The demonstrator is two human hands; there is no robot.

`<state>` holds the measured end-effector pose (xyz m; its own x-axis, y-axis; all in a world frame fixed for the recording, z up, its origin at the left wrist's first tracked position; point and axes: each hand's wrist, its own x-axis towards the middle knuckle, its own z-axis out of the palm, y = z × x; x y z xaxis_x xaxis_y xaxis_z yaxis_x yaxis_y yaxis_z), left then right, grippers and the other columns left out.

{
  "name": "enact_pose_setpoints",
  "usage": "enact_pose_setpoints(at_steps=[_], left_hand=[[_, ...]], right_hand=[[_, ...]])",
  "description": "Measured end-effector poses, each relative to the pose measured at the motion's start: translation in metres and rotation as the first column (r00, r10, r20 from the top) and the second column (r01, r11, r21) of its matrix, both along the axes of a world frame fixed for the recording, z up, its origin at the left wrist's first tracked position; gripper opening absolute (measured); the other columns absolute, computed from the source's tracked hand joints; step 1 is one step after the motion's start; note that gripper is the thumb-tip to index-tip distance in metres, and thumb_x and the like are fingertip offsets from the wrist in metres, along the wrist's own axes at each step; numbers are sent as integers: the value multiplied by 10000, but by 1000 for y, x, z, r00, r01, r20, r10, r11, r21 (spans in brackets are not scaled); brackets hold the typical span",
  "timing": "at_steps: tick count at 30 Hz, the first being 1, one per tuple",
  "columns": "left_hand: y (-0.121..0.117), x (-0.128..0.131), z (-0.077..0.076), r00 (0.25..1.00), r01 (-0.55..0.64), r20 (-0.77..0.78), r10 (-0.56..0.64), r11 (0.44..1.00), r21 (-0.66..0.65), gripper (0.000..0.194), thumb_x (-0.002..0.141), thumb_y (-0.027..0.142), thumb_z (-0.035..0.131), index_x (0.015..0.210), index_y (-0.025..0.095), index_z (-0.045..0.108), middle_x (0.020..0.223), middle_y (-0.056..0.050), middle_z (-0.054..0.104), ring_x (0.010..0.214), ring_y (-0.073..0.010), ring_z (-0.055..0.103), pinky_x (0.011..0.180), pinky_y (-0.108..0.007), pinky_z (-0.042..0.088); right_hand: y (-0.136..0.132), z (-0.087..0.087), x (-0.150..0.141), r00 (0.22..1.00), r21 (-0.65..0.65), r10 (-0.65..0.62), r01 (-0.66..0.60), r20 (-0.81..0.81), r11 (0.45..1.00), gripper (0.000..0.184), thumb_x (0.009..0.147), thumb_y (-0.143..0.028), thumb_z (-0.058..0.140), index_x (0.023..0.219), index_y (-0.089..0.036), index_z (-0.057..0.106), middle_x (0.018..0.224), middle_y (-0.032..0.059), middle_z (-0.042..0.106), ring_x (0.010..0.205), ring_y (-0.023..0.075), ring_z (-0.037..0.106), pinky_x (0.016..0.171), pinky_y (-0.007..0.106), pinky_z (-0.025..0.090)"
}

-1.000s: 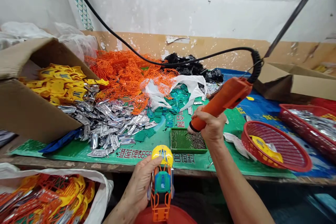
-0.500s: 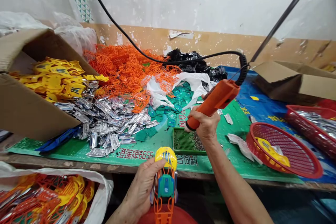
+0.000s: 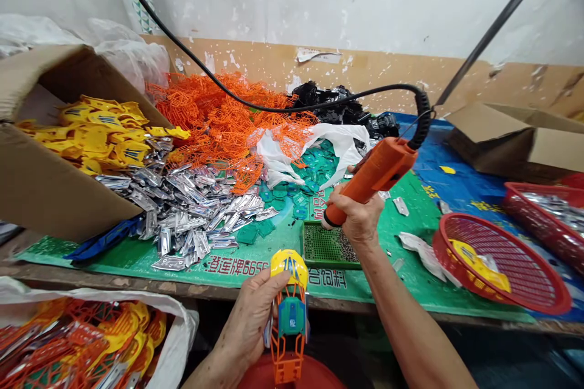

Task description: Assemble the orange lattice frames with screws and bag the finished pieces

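1. While the left hand (image 3: pixel 250 313) curls around a plastic piece (image 3: pixel 292 316) before the bench (image 3: pixel 205 292) edge, the right hand (image 3: pixel 360 216) wraps a screwdriver (image 3: pixel 376 176).
2. A loose left grip could drop the piece; knocking the tray (image 3: pixel 322 244) could spill screws (image 3: pixel 347 249).
3. Green sheeting (image 3: pixel 456 301) covers the bench; the wall (image 3: pixel 292 6) is flaking.

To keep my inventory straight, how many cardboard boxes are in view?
2: the left box, tipped with yellow parts at its mouth, and the right box, open, beyond the round red basket. Others could be hidden.
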<state>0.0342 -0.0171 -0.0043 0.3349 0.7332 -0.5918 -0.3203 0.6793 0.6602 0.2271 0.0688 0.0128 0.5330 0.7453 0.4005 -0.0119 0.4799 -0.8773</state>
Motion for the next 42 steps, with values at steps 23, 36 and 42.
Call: enact_pose_setpoints(at_steps=[23,36,42], left_hand=[[2,3,2,1000,-14,-19,14,1000,2,355,622,375,814,813,116,665,579,-1,637,432,-69,523,416,-163,418],[3,2,-3,1000,-24,-21,23,999,-21,370,592,393,824,782,113,674,581,-14,649,427,-76,527,409,-172,411],[2,2,-3,1000,-24,-5,24,999,-25,361,612,368,819,815,110,670,569,-18,643,412,-85,530,395,-178,407]], right_hand=[[-1,11,-1,998,3,45,-44,-42,999,141,582,-179,717,656,-159,599,609,-30,607,491,125,543,513,297,468],[1,4,-6,1000,-68,16,-17,-23,998,130,545,-184,722,631,-162,627,588,-16,609,502,138,534,500,298,445],[2,0,-5,1000,-76,11,-11,-3,997,121,552,-186,728,610,-155,626,590,-15,606,512,128,531,517,290,440]])
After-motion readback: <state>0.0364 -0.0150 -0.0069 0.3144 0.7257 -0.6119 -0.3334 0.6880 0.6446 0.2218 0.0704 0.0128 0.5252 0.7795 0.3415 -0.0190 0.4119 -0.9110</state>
